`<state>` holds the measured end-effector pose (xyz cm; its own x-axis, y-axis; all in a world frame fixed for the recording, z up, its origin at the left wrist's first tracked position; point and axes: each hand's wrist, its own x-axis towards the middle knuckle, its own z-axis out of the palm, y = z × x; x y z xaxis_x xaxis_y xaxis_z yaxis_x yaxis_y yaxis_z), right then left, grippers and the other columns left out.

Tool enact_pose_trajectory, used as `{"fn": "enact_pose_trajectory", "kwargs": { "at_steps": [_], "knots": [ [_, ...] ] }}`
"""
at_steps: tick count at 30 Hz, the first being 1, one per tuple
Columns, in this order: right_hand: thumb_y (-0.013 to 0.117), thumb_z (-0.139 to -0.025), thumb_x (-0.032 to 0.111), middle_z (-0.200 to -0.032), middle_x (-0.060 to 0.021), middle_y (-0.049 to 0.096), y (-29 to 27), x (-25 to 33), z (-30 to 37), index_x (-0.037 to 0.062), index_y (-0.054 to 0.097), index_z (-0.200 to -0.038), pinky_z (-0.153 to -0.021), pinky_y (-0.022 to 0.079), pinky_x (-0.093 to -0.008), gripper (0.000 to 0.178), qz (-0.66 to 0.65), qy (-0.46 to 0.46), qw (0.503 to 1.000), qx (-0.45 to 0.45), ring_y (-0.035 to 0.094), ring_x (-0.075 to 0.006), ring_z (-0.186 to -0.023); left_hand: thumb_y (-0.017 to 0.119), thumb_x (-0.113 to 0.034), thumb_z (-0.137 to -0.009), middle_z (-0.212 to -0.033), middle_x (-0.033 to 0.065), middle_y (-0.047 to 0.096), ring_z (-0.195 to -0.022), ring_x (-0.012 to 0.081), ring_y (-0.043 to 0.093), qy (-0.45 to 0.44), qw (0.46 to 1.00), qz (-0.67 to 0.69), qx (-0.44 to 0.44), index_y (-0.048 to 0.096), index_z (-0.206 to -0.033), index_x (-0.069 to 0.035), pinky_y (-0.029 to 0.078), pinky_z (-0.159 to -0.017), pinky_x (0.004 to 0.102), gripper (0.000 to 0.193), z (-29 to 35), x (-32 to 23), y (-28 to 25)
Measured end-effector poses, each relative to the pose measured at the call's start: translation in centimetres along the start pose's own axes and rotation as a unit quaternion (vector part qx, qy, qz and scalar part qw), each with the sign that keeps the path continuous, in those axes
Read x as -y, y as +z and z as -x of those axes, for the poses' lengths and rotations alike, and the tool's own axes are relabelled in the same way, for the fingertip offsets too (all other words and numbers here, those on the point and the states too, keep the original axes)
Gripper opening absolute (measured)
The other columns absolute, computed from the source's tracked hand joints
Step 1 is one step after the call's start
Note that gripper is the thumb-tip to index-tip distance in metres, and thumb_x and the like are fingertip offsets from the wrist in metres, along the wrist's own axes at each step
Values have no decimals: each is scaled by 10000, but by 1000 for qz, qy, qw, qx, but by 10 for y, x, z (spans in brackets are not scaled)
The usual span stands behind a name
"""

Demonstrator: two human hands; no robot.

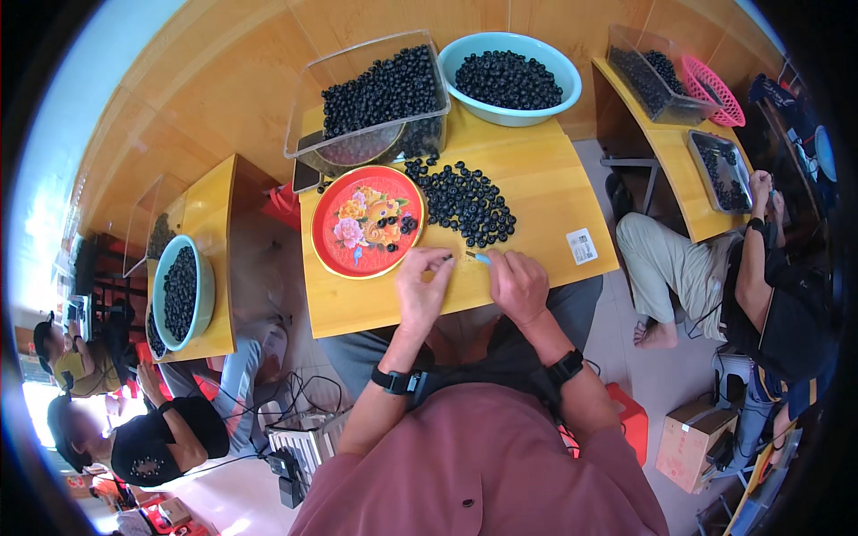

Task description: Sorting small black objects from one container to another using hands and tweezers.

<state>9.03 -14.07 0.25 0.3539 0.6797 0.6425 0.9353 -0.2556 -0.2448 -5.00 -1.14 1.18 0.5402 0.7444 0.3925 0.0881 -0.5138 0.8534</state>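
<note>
At the table's near edge, my left hand [422, 288] pinches a small dark round piece [448, 258] between thumb and forefinger. My right hand [518, 284] grips a small light-blue-handled tool [480, 258], its short metal tip pointing at the left hand. The two hands are a little apart. Just beyond them lies a loose heap of shiny black round pieces [469, 201], bead-like or berry-like; I cannot tell which. Left of the heap is a red round tray [326, 223] with a flower print, and several black pieces rest on its right side.
Behind the tray stands a clear plastic bin [299, 125] of black pieces, with a light-blue basin [567, 89] beside it. A white label [582, 247] is stuck on the table [545, 179]. Other people work at tables on both sides. A cardboard box [693, 444] sits on the floor.
</note>
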Motion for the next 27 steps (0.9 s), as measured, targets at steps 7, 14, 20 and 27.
{"fn": "enact_pose_trajectory", "kwargs": {
  "at_steps": [7,14,20,27],
  "knots": [
    [666,-874,93,-706,-62,542,-3,0,-3,68,693,-962,-568,484,-400,96,-10,-1,1000,-10,608,-250,-642,801,-20,-827,-986,126,681,-840,270,678,-10,989,-136,-50,739,-1027,-38,554,-762,380,210,-47,11,-44],
    [676,-873,101,-708,-64,544,-2,1,-3,74,685,-961,-569,485,-401,93,-12,-2,1000,-20,609,-253,-645,796,-125,-808,-1308,90,604,-1280,295,548,213,915,-333,84,751,-1068,-113,424,-1060,458,265,-64,7,-17],
    [679,-871,104,-709,-61,544,-1,1,-2,77,685,-962,-570,486,-399,95,-11,0,1000,-20,608,-251,-644,798,-140,-785,-1322,77,610,-1320,275,524,236,889,-374,120,747,-1039,-118,391,-1097,452,261,-70,11,-5],
    [681,-863,108,-707,-56,551,-3,1,-1,76,695,-963,-570,491,-391,105,-1,0,1000,-17,613,-244,-641,801,-66,-813,-1046,95,708,-994,305,687,93,982,-133,93,728,-1032,-59,546,-887,404,231,-46,-2,-5]
  ]
}}
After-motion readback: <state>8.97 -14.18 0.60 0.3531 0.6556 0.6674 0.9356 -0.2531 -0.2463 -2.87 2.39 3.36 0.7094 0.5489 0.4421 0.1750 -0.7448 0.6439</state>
